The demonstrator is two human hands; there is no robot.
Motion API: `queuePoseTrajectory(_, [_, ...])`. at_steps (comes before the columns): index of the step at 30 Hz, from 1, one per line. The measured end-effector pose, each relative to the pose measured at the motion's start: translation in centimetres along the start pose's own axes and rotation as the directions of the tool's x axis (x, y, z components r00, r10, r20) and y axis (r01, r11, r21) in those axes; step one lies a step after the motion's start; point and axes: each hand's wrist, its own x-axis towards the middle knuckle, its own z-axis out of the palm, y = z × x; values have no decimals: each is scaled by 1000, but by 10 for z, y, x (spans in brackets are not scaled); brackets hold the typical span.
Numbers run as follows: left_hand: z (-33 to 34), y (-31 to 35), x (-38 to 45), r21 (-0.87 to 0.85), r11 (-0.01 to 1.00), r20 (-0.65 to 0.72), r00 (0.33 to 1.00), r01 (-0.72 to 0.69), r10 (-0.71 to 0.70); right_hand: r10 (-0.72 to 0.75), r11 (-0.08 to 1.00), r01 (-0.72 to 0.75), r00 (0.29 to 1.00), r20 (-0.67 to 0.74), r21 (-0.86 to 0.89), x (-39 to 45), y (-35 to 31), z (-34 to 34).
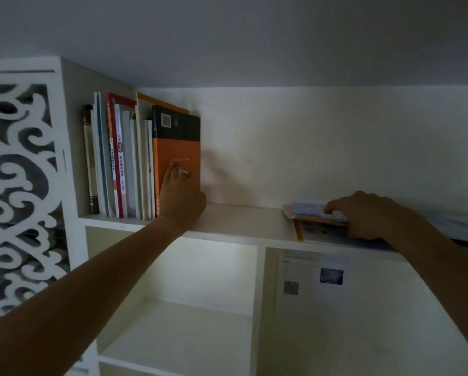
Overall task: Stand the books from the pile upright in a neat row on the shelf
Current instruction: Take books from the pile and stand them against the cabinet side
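Observation:
Several books stand upright in a row (118,158) at the left end of the white shelf (241,223). The last one is an orange and black book (177,142). My left hand (182,194), wearing a ring, presses flat against its cover with straight fingers. To the right, a low pile of flat books (314,221) lies on the shelf. My right hand (368,213) rests on the pile, fingers curled round the top books' edge; what lies under the palm is hidden.
A white cut-out panel (18,185) closes the shelf's left side. Below are open white compartments (200,294); one on the right holds a printed sheet with a QR code (291,287). Bare shelf lies between the row and the pile.

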Motion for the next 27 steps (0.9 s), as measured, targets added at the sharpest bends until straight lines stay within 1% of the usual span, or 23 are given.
queuePoseTrajectory(2, [-1,-5,-3,-66,998,-16,1000,-10,9,-41,994,28,992,-122,-105,2,-14,-8])
queuePoseTrajectory(4, [-2,-8,-6,-126,992,-48,999,-25,19,-93,993,71,963,-254,-97,2,-30,-14])
queuePoseTrajectory(6, [-1,-8,-8,-169,985,-83,996,-40,26,-138,988,157,896,-422,11,4,-54,-17])
queuePoseTrajectory(7, [1,-9,-8,-195,980,-106,994,-49,29,-122,976,197,853,-507,97,6,-71,-18])
queuePoseTrajectory(9, [6,-10,-8,-261,962,-162,986,-81,39,-2,917,245,790,-614,314,15,-110,-21])
queuePoseTrajectory(10, [8,-12,-8,-298,950,-186,982,-96,41,79,874,251,772,-631,417,21,-131,-23])
queuePoseTrajectory(12, [6,-12,-7,-374,920,-226,974,-114,29,228,792,222,756,-614,568,30,-172,-27])
queuePoseTrajectory(14, [-1,-8,-6,-480,871,-255,967,-102,-28,378,714,166,726,-574,680,34,-207,-31])
queuePoseTrajectory(15, [-6,-4,-6,-554,828,-261,963,-86,-75,443,660,167,701,-559,732,36,-219,-33])
queuePoseTrajectory(17, [-14,5,-4,-671,740,-238,958,-43,-160,516,547,246,654,-553,800,43,-234,-37])
queuePoseTrajectory(18, [-18,8,-2,-719,695,-174,969,-4,-175,525,490,299,648,-552,819,47,-238,-39])
queuePoseTrajectory(19, [-19,9,1,-773,632,-76,982,51,-173,518,434,351,656,-549,830,51,-242,-43])
queuePoseTrajectory(20, [-22,9,6,-830,546,33,987,115,-157,488,380,403,677,-550,833,55,-245,-45])
queuePoseTrajectory(21, [-25,7,11,-874,451,128,981,182,-147,434,335,449,707,-559,828,59,-248,-45])
queuePoseTrajectory(22, [-26,2,17,-892,388,187,971,232,-151,349,310,486,741,-574,817,62,-249,-45])
queuePoseTrajectory(23, [-28,-3,22,-888,381,208,964,256,-165,237,303,506,781,-578,808,66,-250,-42])
queuePoseTrajectory(24, [-28,-8,25,-867,426,198,963,258,-182,126,292,524,808,-575,800,70,-248,-38])
queuePoseTrajectory(25, [-27,-12,27,-837,485,175,964,252,-200,33,272,543,820,-571,795,74,-244,-33])
queuePoseTrajectory(27, [-26,-15,28,-795,560,121,966,232,-228,-94,235,600,797,-597,765,80,-234,-24])
